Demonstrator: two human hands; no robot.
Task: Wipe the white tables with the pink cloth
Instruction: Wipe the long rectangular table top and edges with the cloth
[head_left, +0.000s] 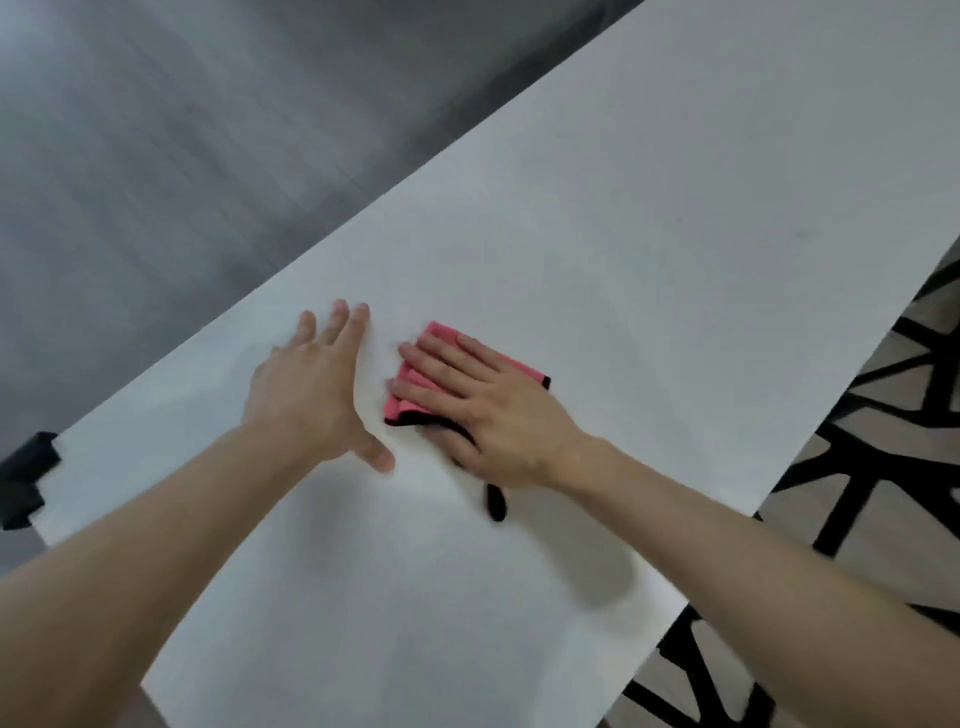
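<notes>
A folded pink cloth (511, 364) with black edging lies on the white table (649, 218), near its middle. My right hand (478, 410) presses flat on the cloth with straight fingers and covers most of it. A black loop of the cloth sticks out below my right wrist. My left hand (317, 387) rests flat on the bare tabletop just left of the cloth, fingers spread, not touching it.
The long table runs diagonally from lower left to upper right. Grey floor (182, 156) lies beyond its far edge. A black-and-beige patterned carpet (893, 426) shows along its right edge. A dark object (28, 478) sits at the table's left corner.
</notes>
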